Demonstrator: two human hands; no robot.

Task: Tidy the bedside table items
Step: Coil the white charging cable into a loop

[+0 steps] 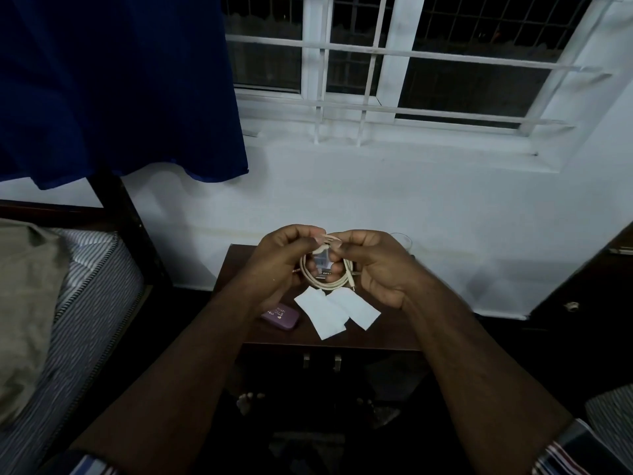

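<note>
2 hands [284,255] pinching coiled white cable [327,281], dark wooden table [376,332]

bedside table [376,332] at frame centre, below the window [411,63] | bed [85,303] to its left | on table: small case [281,315] lower left, two paper sheets [337,311] just right of it | coiled cable [329,272] above the sheets, between left hand [281,258] and right hand [373,265]

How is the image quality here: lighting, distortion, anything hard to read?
Head view: dim indoor light, dark window; wide-angle bending of the window bars; the coiled cable between left hand and right hand is readable, the purple case text is not.
</note>
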